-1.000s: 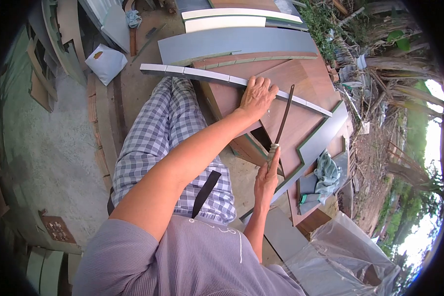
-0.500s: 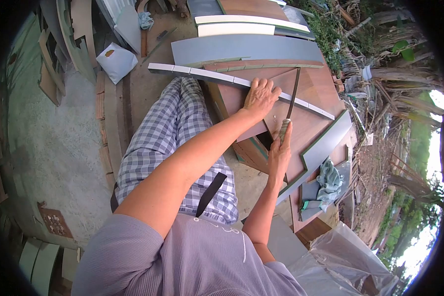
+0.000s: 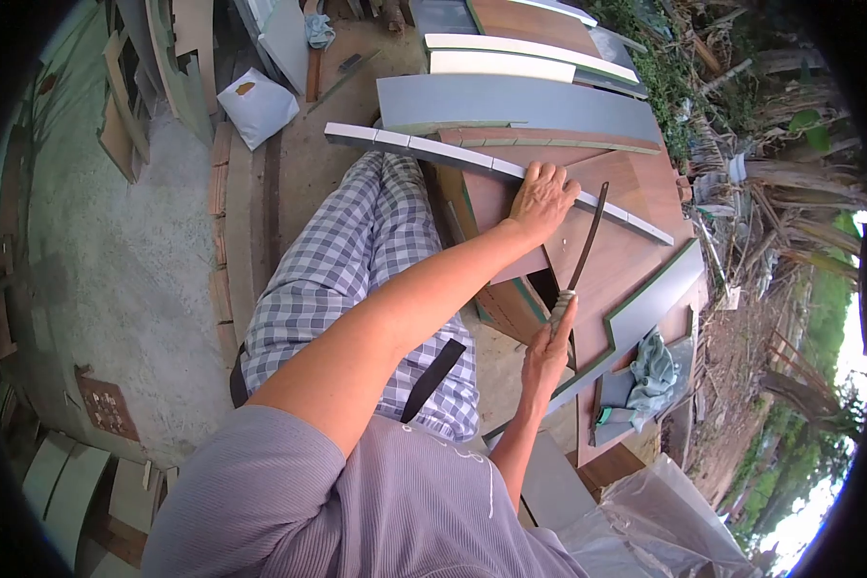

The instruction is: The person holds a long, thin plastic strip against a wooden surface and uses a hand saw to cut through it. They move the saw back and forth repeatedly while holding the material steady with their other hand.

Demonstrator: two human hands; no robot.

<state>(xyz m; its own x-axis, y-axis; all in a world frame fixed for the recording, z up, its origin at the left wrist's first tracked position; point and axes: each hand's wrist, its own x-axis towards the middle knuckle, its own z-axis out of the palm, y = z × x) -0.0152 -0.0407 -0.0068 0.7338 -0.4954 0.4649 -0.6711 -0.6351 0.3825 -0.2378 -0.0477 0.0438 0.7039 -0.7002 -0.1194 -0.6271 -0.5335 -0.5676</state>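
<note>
My left hand (image 3: 545, 204) is closed over a long narrow strip (image 3: 433, 151) with a pale top face and dark side, crossed by several thin lines at intervals. It presses the strip against the brown board surface (image 3: 597, 231). My right hand (image 3: 546, 358) grips the light, wrapped handle of a narrow saw (image 3: 589, 236). The thin dark blade points away from me, its tip just past the strip, to the right of my left hand. The strip's left end sticks out over my checkered trousers (image 3: 356, 250).
Beyond the strip lie a wide curved grey panel (image 3: 520, 104) and a notched curved piece (image 3: 549, 138). At right are an angled grey-edged board (image 3: 657, 291) and a bluish cloth (image 3: 655, 371). A white bag (image 3: 257, 111) stands on the floor at left.
The saw has drawn back toward me, so its tip is closer to the strip. My left hand keeps its grip on the strip, and the whole view has shifted slightly.
</note>
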